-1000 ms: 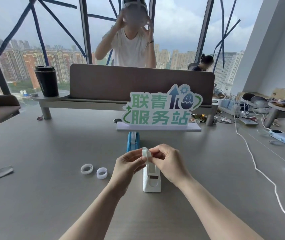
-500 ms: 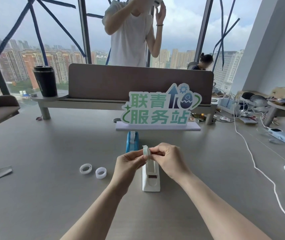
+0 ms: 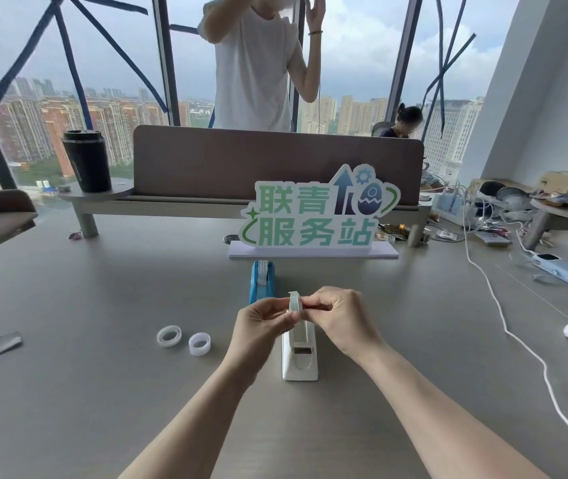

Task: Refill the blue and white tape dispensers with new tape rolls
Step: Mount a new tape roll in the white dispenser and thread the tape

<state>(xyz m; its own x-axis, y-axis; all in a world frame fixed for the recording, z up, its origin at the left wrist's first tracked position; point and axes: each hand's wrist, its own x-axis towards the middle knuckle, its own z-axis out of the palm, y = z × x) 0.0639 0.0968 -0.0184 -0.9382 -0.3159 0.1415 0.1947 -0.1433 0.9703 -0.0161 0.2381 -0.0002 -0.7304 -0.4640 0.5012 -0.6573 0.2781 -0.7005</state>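
Over the white dispenser (image 3: pixel 299 354) on the tabletop (image 3: pixel 103 392), left hand (image 3: pixel 261 323) and right hand (image 3: pixel 337 316) fingers pinch a tape roll (image 3: pixel 294 301).

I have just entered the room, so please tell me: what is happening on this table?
A person holds a tape roll edge-on between the left hand and right hand, above the white dispenser on the table. The blue dispenser stands behind it. Two rings lie to the left, untouched.
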